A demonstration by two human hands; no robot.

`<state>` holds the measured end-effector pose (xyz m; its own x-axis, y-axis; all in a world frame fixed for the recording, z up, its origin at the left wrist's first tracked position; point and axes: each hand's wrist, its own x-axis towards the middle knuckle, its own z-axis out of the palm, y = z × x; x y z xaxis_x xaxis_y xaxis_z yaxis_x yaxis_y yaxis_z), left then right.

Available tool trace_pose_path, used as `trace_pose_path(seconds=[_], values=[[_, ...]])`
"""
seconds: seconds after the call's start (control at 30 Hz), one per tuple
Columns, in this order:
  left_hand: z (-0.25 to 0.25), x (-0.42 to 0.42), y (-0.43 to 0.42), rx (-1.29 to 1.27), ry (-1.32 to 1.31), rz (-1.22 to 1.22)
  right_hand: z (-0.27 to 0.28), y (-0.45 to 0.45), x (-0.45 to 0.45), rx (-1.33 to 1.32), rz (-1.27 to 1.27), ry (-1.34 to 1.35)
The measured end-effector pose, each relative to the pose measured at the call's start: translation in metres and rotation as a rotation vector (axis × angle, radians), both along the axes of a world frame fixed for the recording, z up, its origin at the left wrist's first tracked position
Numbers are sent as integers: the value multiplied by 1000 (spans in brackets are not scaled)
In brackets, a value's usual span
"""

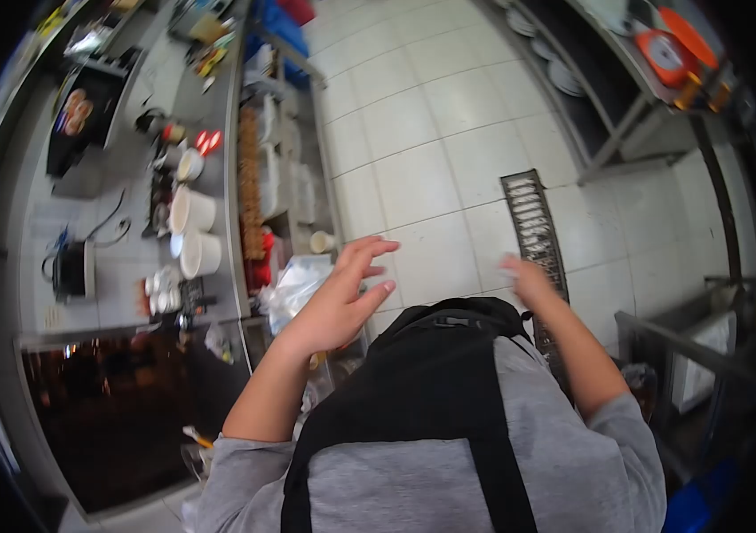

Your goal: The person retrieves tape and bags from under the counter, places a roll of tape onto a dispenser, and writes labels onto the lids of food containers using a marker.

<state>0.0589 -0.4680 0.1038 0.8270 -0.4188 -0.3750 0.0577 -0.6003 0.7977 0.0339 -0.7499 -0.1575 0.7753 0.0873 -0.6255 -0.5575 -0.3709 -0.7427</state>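
Note:
My left hand point(342, 304) is in the air in front of my body, fingers spread and thumb apart, with nothing in it. Below and beside it is a clear plastic bag point(296, 289) at the lower shelf of the counter. My right hand point(533, 286) hangs over the floor, blurred by motion. Its fingers look partly bent, and whether they hold anything cannot be made out. I wear a black apron point(395, 395) over a grey shirt.
A steel counter point(218, 186) on the left carries white tubs point(193, 211), cups and a small screen. A floor drain grate point(533, 218) crosses the tiles point(422, 133). At the upper right, a steel shelf point(613, 133) holds plates and an orange-red kitchen scale point(664, 55).

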Motion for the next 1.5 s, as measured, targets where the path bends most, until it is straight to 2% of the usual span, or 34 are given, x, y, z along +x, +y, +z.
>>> trace_pose_path(seconds=[0.03, 0.07, 0.1, 0.13, 0.17, 0.2, 0.27, 0.3, 0.33, 0.37, 0.4, 0.43, 0.47, 0.53, 0.57, 0.63, 0.67, 0.7, 0.73, 0.77, 0.8, 0.83, 0.9, 0.93, 0.97, 1.03, 1.1, 1.13, 1.17, 1.2, 1.3, 1.4, 1.5], values=[[-8, -4, 15, 201, -120, 3, -39, -34, -19, -118, -25, -265], [-20, -10, 29, 302, -139, 134, -87, -77, -42, -244, -14, -703], [-40, -17, 49, 311, -135, 154, -77, -109, -61, -200, -150, -322], [-66, -24, 74, 440, -225, 149, -132, -154, -101, -412, -198, -493], [-92, -33, 96, 565, -315, 134, -155, -185, -134, -505, -264, -471], [-116, -45, 115, 656, -215, 83, -161, -207, -166, -428, -481, -321], [-147, -76, 136, 811, 4, -68, -182, -263, -235, -553, -475, 11], [-157, -90, 142, 879, 125, -165, -186, -273, -270, -634, -580, 32], [-173, -105, 153, 873, 129, -187, -190, -292, -298, -677, -531, 202], [-190, -118, 167, 785, 268, -208, -199, -302, -331, -691, -697, 232], [-200, -126, 175, 696, 407, -226, -202, -314, -361, -696, -762, 255], [-203, -127, 180, 695, 411, -240, -198, -318, -379, -700, -826, 276], [-206, -129, 185, 707, 388, -266, -196, -320, -394, -704, -834, 287], [-198, -125, 181, 721, 370, -302, -180, -316, -417, -969, -678, 378], [-186, -116, 175, 740, 337, -258, -179, -313, -421, -970, -685, 388], [-183, -97, 174, 757, 301, -225, -191, -308, -420, -1115, -538, 338], [-189, -89, 180, 722, 227, -139, -213, -304, -413, -1144, -518, 433], [-195, -82, 185, 681, 155, -51, -212, -289, -390, -959, -635, 408], [-200, -76, 189, 669, 53, -86, -209, -272, -360, -734, -640, 409], [-198, -71, 183, 662, 56, -85, -221, -238, -336, -937, -449, 356], [-190, -66, 171, 605, 32, -36, -236, -210, -311, -829, -464, 238], [-186, -64, 164, 550, 10, 15, -238, -184, -275, -663, -324, 312], [-187, -63, 166, 631, 51, -34, -188, -106, -189, -381, -198, 299], [-188, -60, 169, 714, 82, -90, -230, -82, -176, -401, -7, 12], [-187, -59, 171, 711, 88, -86, -221, -51, -143, -449, 140, -87], [-183, -61, 183, 691, -48, -3, -182, 0, -77, -305, 285, -224], [-188, -48, 219, 640, 31, 56, -159, 34, -19, -246, 279, -207], [-186, -37, 234, 641, -126, 76, -157, 49, 0, -186, 261, -192], [-183, -23, 250, 639, -283, 93, -157, 59, 14, -186, 259, -187], [-179, -5, 265, 701, -269, 132, -157, 65, 31, -230, 257, -140], [-181, 62, 315, 764, -522, 182, -185, 76, 71, -355, 262, -43], [-178, 141, 341, 857, -650, 257, -207, 99, 112, -420, 303, 55], [-187, 215, 373, 930, -664, 230, -257, 140, 179, -465, 411, 76]])
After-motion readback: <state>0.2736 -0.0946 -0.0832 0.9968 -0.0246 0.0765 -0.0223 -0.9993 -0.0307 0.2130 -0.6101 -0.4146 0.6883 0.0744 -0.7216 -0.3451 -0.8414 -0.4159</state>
